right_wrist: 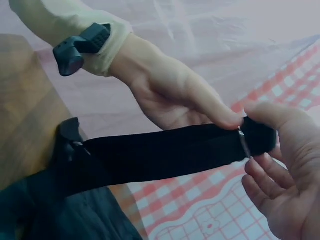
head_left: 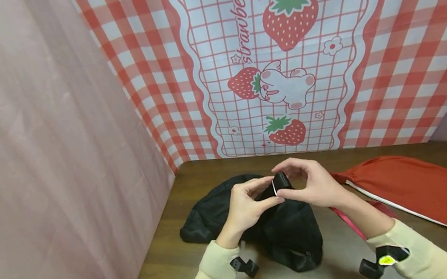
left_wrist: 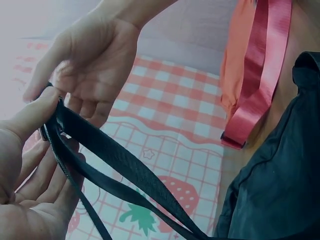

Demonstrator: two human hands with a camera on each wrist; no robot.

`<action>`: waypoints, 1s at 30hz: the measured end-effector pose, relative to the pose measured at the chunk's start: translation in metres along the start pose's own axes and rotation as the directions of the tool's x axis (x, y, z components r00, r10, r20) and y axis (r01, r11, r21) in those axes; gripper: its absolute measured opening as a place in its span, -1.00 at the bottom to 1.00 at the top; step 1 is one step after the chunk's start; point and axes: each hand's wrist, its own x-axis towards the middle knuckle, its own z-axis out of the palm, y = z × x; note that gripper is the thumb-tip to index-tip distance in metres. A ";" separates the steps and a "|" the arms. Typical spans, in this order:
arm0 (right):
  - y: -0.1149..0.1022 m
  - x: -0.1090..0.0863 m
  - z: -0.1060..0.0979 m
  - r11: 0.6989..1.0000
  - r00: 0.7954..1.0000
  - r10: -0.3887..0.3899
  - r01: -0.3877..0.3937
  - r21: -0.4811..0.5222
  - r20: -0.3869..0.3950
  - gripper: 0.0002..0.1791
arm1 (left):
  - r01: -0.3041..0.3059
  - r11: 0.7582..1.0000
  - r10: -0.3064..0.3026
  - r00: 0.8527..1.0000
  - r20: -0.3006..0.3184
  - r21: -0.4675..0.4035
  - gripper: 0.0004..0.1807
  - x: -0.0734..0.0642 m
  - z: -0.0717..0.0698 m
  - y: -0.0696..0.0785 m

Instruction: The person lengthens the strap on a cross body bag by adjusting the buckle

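Above the black bag (head_left: 211, 211), which lies toward the far left corner of the table (head_left: 159, 263), the left hand (head_left: 245, 205) and right hand (head_left: 316, 186) meet at a black strap (right_wrist: 150, 159) running up from that bag. The left thumb and fingers are clamped on the strap beside a thin metal buckle (right_wrist: 243, 142), while the right thumb and fingers pinch the folded loop just past it. A red bag (head_left: 427, 193) with a pale zip lies along the table's right edge, its pink strap (left_wrist: 274, 55) beside it.
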 end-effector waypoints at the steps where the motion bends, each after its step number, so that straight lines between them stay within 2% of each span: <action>1: 0.000 0.000 0.001 1.000 1.000 -0.006 0.006 -0.029 -0.014 -0.57 | -0.004 1.000 0.004 1.000 0.003 0.002 -0.51 0.001 0.000 0.000; 4: 0.000 0.000 0.001 0.999 0.997 -0.017 0.015 -0.039 -0.069 -0.63 | -0.004 1.000 0.004 1.000 -0.002 0.007 -0.51 0.002 0.001 -0.001; 10: -0.001 -0.002 0.001 0.989 0.983 0.009 0.018 0.145 -0.182 -0.67 | 0.034 0.999 -0.034 0.999 -0.022 0.013 -0.53 0.001 -0.002 -0.004; 13: -0.001 -0.001 0.003 0.979 0.985 0.023 0.012 0.202 -0.172 -0.62 | 0.039 0.999 -0.039 0.999 -0.028 0.016 -0.54 0.001 -0.002 -0.004; 18: 0.002 0.001 0.008 0.972 0.993 0.026 0.002 0.236 -0.114 -0.60 | 0.040 0.999 -0.040 0.999 -0.024 0.012 -0.54 0.001 0.001 -0.003; 22: 0.001 0.001 0.007 0.966 0.984 0.067 -0.023 0.257 -0.165 -0.64 | 0.054 0.999 -0.054 0.998 -0.027 0.005 -0.53 0.001 0.001 -0.005; 25: 0.001 -0.001 0.007 0.961 0.977 0.081 -0.025 0.274 -0.196 -0.56 | 0.055 0.998 -0.055 0.998 -0.036 0.005 -0.53 0.002 0.000 -0.006; 30: 0.017 -0.011 0.018 0.966 0.985 0.067 -0.024 0.258 -0.157 -0.40 | 0.025 0.999 -0.026 0.998 -0.065 -0.023 -0.54 0.003 -0.003 -0.003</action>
